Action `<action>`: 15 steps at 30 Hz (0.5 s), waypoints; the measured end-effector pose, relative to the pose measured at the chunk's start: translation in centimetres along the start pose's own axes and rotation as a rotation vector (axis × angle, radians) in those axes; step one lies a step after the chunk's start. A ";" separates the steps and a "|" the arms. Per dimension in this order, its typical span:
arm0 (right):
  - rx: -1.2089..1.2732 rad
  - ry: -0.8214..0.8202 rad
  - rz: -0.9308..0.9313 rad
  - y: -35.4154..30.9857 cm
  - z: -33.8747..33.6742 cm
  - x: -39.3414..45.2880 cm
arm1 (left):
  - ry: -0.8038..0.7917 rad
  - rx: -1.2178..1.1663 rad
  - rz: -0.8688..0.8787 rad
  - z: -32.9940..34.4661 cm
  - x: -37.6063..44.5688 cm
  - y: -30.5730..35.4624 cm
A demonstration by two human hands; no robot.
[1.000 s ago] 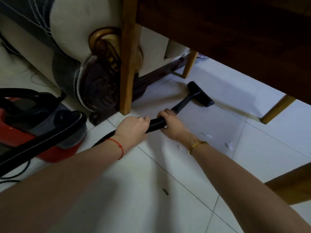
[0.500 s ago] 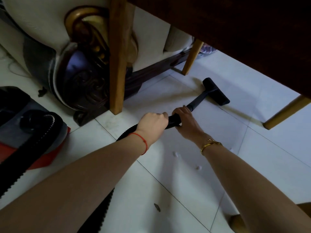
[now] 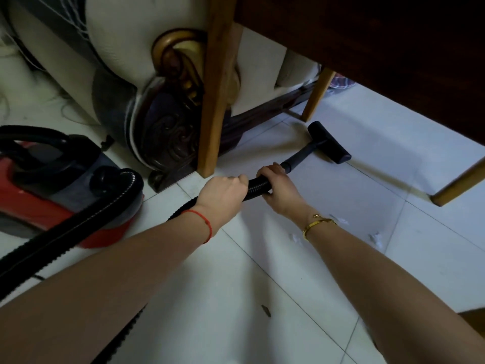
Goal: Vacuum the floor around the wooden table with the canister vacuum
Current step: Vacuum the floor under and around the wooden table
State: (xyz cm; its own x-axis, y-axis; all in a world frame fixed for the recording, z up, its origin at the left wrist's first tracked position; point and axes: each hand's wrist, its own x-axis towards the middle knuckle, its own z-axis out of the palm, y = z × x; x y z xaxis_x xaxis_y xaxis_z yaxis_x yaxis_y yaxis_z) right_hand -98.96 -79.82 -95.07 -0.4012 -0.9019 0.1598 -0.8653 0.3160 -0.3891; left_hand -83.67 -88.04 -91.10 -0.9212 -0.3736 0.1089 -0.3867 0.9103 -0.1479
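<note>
Gripping the black ribbed vacuum hose (image 3: 256, 185) with my left hand (image 3: 223, 193) and right hand (image 3: 279, 189), both grips closed around it, black floor nozzle (image 3: 329, 141) flat on white tiled floor (image 3: 301, 271) under the dark wooden counter (image 3: 367, 48), red canister vacuum (image 3: 52, 190) at left.

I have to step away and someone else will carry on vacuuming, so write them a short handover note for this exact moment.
Left hand and right hand both grip the black hose, side by side.
The floor nozzle lies on the tiles under the wooden table, between its legs.
The red canister sits to the left by the sofa.
Left: white scraps near the right wrist and a dark speck nearer the person remain on the floor.
</note>
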 end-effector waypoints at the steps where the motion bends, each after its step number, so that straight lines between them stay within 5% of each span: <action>1: -0.005 0.002 -0.010 -0.9 0.1 -0.1 | 0.002 0.005 -0.008 -0.3 -0.9 -0.4; 15: 0.035 -0.096 -0.121 -14.3 2.6 -6.2 | -0.044 -0.010 -0.040 -3.7 -15.6 -5.3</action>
State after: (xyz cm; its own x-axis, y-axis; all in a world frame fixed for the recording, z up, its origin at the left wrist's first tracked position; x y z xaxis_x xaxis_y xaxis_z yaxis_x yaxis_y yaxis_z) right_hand -83.34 -79.51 -92.81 -0.2629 -0.9572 0.1211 -0.8939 0.1944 -0.4039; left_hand -67.03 -86.40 -88.34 -0.9062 -0.4167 0.0714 -0.4227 0.8962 -0.1346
